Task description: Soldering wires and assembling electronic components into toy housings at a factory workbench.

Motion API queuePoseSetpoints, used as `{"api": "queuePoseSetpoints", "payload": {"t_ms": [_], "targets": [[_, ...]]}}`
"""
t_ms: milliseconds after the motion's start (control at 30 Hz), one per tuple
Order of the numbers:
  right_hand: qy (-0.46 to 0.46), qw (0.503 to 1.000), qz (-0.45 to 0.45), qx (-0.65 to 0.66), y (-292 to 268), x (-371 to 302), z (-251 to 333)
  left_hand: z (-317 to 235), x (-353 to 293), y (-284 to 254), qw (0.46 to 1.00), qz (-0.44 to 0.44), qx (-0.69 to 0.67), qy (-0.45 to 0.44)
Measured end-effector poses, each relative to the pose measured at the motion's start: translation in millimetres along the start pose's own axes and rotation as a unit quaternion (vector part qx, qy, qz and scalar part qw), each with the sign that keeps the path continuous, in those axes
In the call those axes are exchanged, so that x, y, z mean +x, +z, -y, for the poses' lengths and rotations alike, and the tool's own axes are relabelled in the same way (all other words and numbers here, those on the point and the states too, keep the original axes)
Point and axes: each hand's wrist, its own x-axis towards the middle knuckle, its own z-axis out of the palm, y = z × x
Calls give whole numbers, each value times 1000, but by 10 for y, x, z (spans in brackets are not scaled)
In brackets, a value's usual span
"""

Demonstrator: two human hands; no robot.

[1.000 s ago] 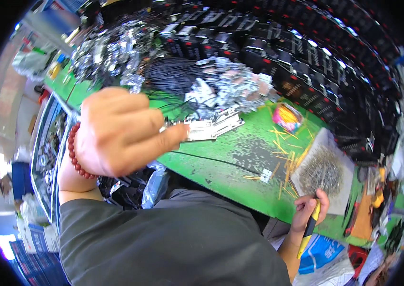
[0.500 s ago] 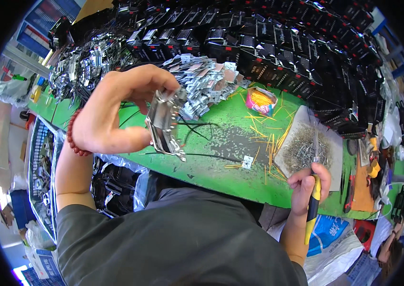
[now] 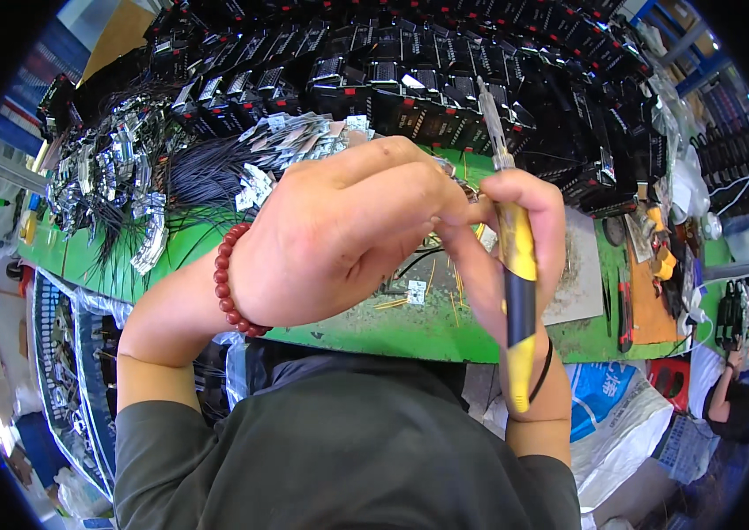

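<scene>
My left hand [image 3: 348,221], with a red bead bracelet at its wrist, is raised over the bench with its fingers curled in a pinch. What the fingers hold is mostly hidden; only a small shiny edge [image 3: 467,187] shows between my two hands. My right hand [image 3: 533,208] is closed on the soldering iron [image 3: 517,274], which has a yellow-and-black handle. Its metal tip points up and away, and its lower end hangs past my wrist. The fingers of both hands meet or nearly meet. Below them a small white circuit board [image 3: 416,291] lies on the green bench [image 3: 348,336].
Stacked black boxes [image 3: 392,97] fill the back. At left lie metal strips with black wires [image 3: 109,177] and a pile of small boards [image 3: 304,137]. A grey slab [image 3: 577,291] lies at right, beside red-handled pliers [image 3: 625,318] and an orange board [image 3: 653,300].
My left hand moved right, turning its back toward me; the shiny metal part it held is now mostly out of sight. My right hand lifted the soldering iron from over the slab toward it.
</scene>
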Motion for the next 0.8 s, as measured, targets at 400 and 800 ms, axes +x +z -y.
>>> {"api": "queuePoseSetpoints", "payload": {"t_ms": [400,800], "targets": [[-183,978,68,-81,93,-214,-245,511,-138,392,923,-58,-295,-240],[-131,942,202,-232,-289,-543,-624,882,-1283,-286,899,-245,-130,-339]]}}
